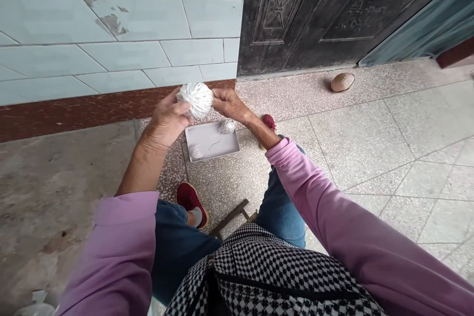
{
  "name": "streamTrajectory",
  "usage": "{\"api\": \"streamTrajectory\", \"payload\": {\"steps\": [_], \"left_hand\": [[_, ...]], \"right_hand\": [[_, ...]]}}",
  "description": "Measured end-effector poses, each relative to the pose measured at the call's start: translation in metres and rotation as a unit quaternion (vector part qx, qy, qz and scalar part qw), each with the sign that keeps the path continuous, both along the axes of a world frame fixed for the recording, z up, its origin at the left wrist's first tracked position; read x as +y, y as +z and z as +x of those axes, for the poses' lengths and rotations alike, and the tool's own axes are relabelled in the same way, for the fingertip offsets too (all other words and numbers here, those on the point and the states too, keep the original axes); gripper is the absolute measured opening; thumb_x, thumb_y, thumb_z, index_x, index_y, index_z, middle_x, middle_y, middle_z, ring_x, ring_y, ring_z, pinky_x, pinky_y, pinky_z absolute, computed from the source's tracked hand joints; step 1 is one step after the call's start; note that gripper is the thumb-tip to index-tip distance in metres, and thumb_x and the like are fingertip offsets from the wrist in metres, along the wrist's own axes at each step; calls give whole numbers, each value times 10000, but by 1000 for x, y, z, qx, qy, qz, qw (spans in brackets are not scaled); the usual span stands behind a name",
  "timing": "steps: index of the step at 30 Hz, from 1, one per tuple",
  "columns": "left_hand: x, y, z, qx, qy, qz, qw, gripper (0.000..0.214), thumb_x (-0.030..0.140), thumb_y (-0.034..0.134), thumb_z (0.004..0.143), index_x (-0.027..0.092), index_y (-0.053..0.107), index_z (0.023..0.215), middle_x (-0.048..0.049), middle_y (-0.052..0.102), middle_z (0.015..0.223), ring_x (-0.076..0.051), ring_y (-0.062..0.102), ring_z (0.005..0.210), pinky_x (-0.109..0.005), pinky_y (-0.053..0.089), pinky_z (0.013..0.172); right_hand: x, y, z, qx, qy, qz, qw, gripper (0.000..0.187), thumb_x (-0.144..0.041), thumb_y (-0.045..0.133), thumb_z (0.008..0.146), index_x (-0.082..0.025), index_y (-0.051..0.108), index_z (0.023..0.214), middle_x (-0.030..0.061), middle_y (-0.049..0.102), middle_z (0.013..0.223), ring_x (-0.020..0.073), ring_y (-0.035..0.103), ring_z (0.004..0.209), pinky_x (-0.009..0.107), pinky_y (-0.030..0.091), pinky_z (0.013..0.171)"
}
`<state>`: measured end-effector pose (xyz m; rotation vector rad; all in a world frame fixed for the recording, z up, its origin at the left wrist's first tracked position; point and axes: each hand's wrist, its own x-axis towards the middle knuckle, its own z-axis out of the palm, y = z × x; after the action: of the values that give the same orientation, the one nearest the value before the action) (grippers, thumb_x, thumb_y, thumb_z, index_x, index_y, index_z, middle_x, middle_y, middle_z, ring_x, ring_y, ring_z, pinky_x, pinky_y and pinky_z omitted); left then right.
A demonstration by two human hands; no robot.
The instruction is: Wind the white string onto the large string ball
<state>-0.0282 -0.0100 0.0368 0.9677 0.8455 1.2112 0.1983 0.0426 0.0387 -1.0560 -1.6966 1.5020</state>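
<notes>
A ball of white yarn point(196, 100) is held up in front of the tiled wall. My left hand point(165, 121) is closed around its left and lower side, with the thumb across the front. At the ball's right edge, the fingers of my right hand point(228, 103) are pinched together against it; whether they also grip a loose strand is hidden. Below the hands, a shallow white box point(218, 144) lies on the floor. Inside it are a smaller ball of white yarn point(227, 127) at the upper right, another small yarn ball point(196, 151) at the lower left, and a thin strand between them.
A tiled wall point(129, 15) and a dark carved door point(296, 15) stand in front. On the floor by the door lies a rounded tan object point(342, 82). My red shoe point(190, 202) is below the box, near a wooden stool part point(233, 217) between my legs.
</notes>
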Motion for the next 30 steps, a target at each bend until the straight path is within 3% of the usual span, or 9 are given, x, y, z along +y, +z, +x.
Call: {"api": "streamTrajectory", "payload": {"steps": [3,8,14,19,23,26,30], "left_hand": [[4,-3,-2,-1,36,2,999,775,443,1216,659,246,820,1295,-138,855,1339,-373,762,1291,-483,725,998],[10,-9,-7,10,96,5,995,823,453,1244,649,297,737,1277,-86,870,1381,-394,721,1419,-504,717,1040],[22,-27,-18,137,130,49,981,944,432,1281,607,246,701,1328,-39,850,1197,-321,733,1194,-502,627,1048],[20,-26,-19,231,35,54,971,836,383,1213,668,206,815,1381,-56,875,1250,-293,740,1100,-469,641,1034],[8,-20,-14,294,-70,68,951,715,360,1138,782,210,879,1431,-93,883,1285,-372,810,1163,-546,679,1125],[2,-16,-7,211,-146,73,964,732,405,1155,809,231,879,1464,-124,890,1282,-448,859,1250,-574,716,1124],[0,-12,0,94,-120,69,986,852,431,1215,724,264,863,1482,-150,884,1358,-480,862,1321,-551,749,1070]], "right_hand": [[-1,-5,-1,-30,17,52,998,483,-106,745,1293,-224,583,853,-65,458,782,137,421,824,301,364,763],[-7,-14,-1,-27,70,119,990,398,-280,724,1351,-183,731,966,-48,516,787,168,458,798,301,362,759],[-12,-12,2,-30,91,128,987,413,-293,722,1353,-163,759,963,-39,552,796,164,458,790,314,372,779],[-13,3,6,-13,53,115,992,463,-373,802,1339,-190,728,919,-15,610,848,171,512,836,315,443,829],[-10,10,10,-6,-9,109,994,561,-443,875,1298,-244,631,835,5,603,837,194,522,860,322,481,820],[-5,8,11,18,-40,100,994,586,-428,886,1282,-260,585,808,0,554,814,195,494,839,321,478,777],[-1,3,9,47,-63,64,995,609,-440,918,1262,-261,552,810,-22,471,793,180,454,806,299,442,712]]}}
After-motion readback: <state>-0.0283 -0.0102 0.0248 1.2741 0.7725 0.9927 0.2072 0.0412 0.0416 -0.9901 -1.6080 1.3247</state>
